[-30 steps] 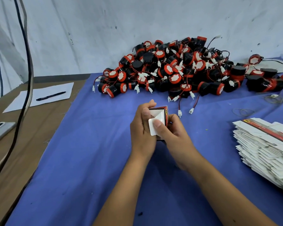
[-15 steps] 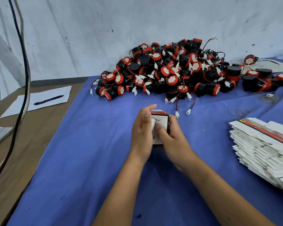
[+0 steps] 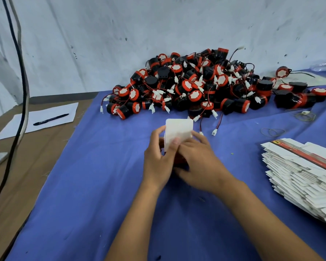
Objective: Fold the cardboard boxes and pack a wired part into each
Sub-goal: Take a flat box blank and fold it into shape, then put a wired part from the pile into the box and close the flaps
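A small cardboard box (image 3: 179,131) is held above the blue cloth (image 3: 94,185) at the middle of the table, its white flap standing up. My left hand (image 3: 158,162) grips the box from the left, thumb on the white face. My right hand (image 3: 199,166) holds it from the right and below; the box's lower part is hidden by my fingers. Behind it lies a big heap of black and red wired parts (image 3: 196,87) with white plugs. A stack of flat unfolded boxes (image 3: 299,176) lies at the right.
A white sheet (image 3: 40,119) with a black pen (image 3: 51,119) lies on the brown tabletop at the left. Black cables (image 3: 21,91) hang down at the far left. Rubber bands (image 3: 273,131) lie on the cloth at the right, near the white wall (image 3: 158,25).
The box has been turned in my hands, and a wide white flap now stands up at its top. Both hands stayed in the same place on the cloth.
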`<move>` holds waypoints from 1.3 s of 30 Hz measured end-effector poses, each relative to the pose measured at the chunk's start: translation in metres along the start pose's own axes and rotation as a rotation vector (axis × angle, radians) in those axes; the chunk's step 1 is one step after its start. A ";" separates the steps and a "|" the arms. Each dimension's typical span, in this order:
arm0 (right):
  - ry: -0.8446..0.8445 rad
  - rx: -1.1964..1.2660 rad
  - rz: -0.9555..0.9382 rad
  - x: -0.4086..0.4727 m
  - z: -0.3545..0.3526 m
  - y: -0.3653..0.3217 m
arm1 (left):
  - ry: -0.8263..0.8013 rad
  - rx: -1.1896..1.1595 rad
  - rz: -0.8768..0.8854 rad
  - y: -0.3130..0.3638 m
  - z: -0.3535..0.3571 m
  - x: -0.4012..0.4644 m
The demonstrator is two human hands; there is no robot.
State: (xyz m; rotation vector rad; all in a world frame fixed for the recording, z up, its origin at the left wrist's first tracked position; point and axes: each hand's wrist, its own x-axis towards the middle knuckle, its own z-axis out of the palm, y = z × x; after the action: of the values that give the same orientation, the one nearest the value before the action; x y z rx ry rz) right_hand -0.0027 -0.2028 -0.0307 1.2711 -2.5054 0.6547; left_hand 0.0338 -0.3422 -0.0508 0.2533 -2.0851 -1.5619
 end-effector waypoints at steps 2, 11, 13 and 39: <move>0.047 0.260 -0.107 0.001 -0.005 0.002 | 0.091 0.046 -0.011 -0.008 0.001 0.002; 0.143 -0.146 0.356 0.104 0.000 0.092 | 0.262 0.203 0.032 -0.012 -0.002 0.011; -0.149 -0.411 0.303 0.134 0.000 0.120 | 0.230 0.183 -0.022 -0.014 -0.003 0.014; -0.111 -0.303 0.186 -0.001 -0.023 0.054 | 0.417 0.219 -0.172 -0.014 -0.018 0.012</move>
State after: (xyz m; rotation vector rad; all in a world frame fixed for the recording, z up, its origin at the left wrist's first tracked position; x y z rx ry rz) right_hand -0.0448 -0.1628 -0.0265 0.9999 -2.7062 0.2310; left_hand 0.0307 -0.3669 -0.0568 0.7849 -1.9332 -1.2376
